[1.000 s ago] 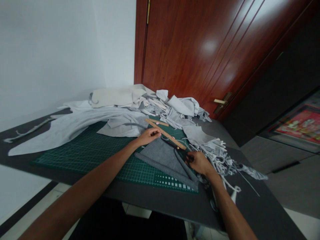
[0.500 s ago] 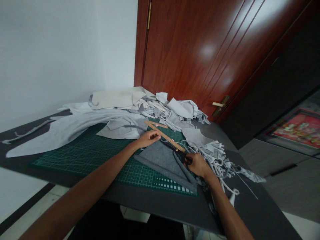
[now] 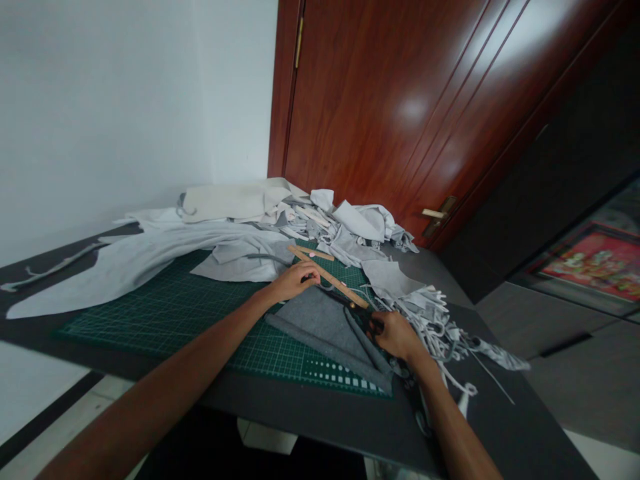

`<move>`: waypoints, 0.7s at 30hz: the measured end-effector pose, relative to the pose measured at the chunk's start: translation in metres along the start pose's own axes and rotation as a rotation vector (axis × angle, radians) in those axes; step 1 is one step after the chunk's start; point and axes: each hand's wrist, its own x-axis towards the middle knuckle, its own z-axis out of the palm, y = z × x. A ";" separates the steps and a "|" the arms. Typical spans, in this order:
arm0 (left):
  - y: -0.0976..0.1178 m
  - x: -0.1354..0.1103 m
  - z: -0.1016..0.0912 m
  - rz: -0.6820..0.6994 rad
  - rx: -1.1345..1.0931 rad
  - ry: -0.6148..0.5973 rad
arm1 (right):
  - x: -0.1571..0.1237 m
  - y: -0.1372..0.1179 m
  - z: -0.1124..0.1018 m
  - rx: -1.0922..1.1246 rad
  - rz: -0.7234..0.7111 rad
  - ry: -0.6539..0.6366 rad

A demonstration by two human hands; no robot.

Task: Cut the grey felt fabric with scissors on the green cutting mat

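Observation:
A folded piece of dark grey fabric (image 3: pixel 325 323) lies on the green cutting mat (image 3: pixel 165 310). My left hand (image 3: pixel 293 280) pinches the far corner of this fabric, fingers closed on it. My right hand (image 3: pixel 397 333) grips the handles of black scissors (image 3: pixel 357 310), whose blades run along the fabric's right edge. A wooden ruler (image 3: pixel 330 277) lies just beyond the scissors, slanting from the far left to the near right.
A heap of light grey cloth pieces (image 3: pixel 280 217) covers the back of the dark table (image 3: pixel 320 407). Cut strips (image 3: pixel 435 320) pile up at the right. A long pale cloth (image 3: pixel 120 263) stretches left. Behind stands a red-brown door (image 3: pixel 400 100) with a handle (image 3: pixel 435 213).
Both hands stay on the fabric and scissors. The view has drifted slightly, and the scissors appear to sit a little farther along the fabric's edge.

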 end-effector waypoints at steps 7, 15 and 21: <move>0.009 0.001 0.004 0.001 0.039 -0.018 | 0.001 -0.005 -0.002 -0.048 0.020 0.012; 0.007 0.001 0.004 0.005 0.030 0.013 | 0.005 -0.006 0.003 -0.092 0.025 0.033; 0.001 0.000 0.004 0.043 0.027 0.038 | 0.005 -0.009 0.002 -0.068 0.008 0.041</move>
